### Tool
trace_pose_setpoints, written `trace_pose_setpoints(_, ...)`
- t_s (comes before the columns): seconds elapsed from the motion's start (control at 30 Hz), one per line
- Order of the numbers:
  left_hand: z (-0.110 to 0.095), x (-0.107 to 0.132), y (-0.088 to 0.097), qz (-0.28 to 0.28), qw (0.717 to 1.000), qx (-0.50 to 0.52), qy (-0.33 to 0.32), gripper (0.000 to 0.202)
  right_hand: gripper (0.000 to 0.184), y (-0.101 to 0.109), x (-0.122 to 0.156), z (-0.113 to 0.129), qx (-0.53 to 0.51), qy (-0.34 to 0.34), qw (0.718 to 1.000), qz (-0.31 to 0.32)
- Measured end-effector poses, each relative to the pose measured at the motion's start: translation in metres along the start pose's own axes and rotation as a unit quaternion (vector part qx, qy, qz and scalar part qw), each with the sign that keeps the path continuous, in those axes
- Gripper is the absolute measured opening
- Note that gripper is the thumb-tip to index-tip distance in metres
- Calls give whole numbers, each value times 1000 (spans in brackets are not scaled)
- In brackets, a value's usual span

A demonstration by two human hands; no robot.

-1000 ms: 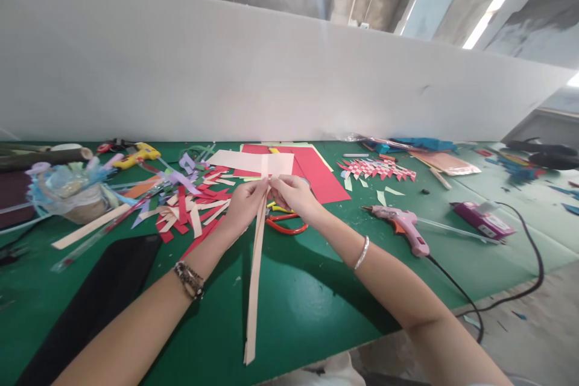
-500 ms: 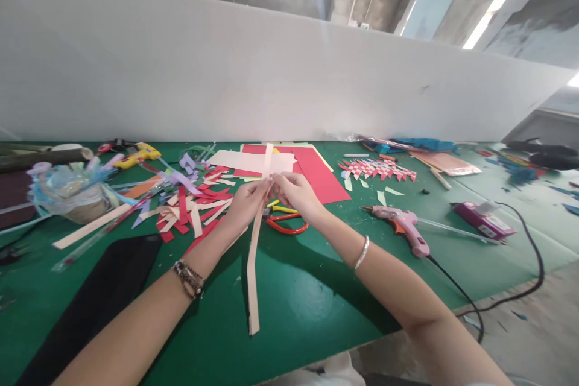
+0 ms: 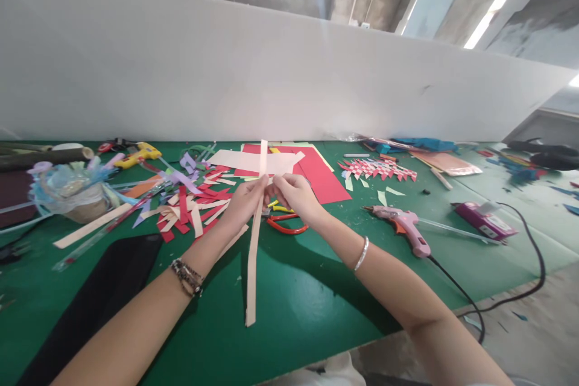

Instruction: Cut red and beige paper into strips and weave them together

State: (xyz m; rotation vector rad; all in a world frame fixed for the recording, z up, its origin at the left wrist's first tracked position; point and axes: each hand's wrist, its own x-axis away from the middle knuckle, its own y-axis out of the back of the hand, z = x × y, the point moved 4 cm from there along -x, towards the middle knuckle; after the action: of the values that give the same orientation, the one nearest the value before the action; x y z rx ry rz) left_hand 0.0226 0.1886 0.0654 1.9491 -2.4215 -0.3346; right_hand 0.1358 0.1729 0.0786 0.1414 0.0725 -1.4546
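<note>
A long pale pink paper strip [image 3: 253, 265] is pinched between my left hand [image 3: 244, 200] and my right hand [image 3: 295, 194], both closed on it above the green table [image 3: 307, 295]. Its short top end sticks up past my fingers. Its long end trails toward me over the table. Red-handled scissors [image 3: 286, 226] lie just under my right hand. A pile of red and cream paper strips [image 3: 192, 208] lies left of my left hand. Red and pale pink sheets [image 3: 316, 172] lie flat behind my hands.
A pink glue gun [image 3: 404, 228] with a black cable [image 3: 520, 292] lies to the right, near a pink box [image 3: 484, 220]. A woven red-and-white piece [image 3: 377, 169] sits at back right. A yellow glue gun [image 3: 136, 155], a bowl of ribbons [image 3: 72, 193] and black cloth [image 3: 99, 295] are on the left. A white partition [image 3: 271, 72] backs the table.
The strip has slid upward through my fingers. Its top end now stands higher above my hands and its near end has drawn further from the table's front edge.
</note>
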Motion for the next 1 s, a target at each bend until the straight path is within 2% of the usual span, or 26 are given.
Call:
trace_pose_setpoints(0.07,1,1,-5,26,999,13,13,42,32,3,-1,2,-2,9,1000,-25)
trace_pose_setpoints(0.13,0,1,-6,24,1000,19,4,41,32,4,-2,3,-2,12,999,-30)
trace_pose_setpoints(0.33,0,1,-6,19,999,3,-29,43,35,-2,-2,0,7,7,1000,16)
trace_pose_setpoints(0.47,-4,4,-3,-20,999,-14,-26,44,35,-3,-1,1,16,17,999,28)
trace_pose_setpoints(0.63,-3,3,4,-64,997,37,-6,42,35,-3,0,-1,22,-4,1000,20)
trace_pose_setpoints(0.83,3,2,-5,23,997,54,44,41,35,6,-2,1,19,18,999,-46)
trace_pose_setpoints(0.9,1,4,-6,26,998,52,36,40,35,8,-3,1,13,19,998,-59)
trace_pose_setpoints(1.0,-6,6,-6,13,1000,15,-1,41,36,4,-4,-2,14,4,1000,-22)
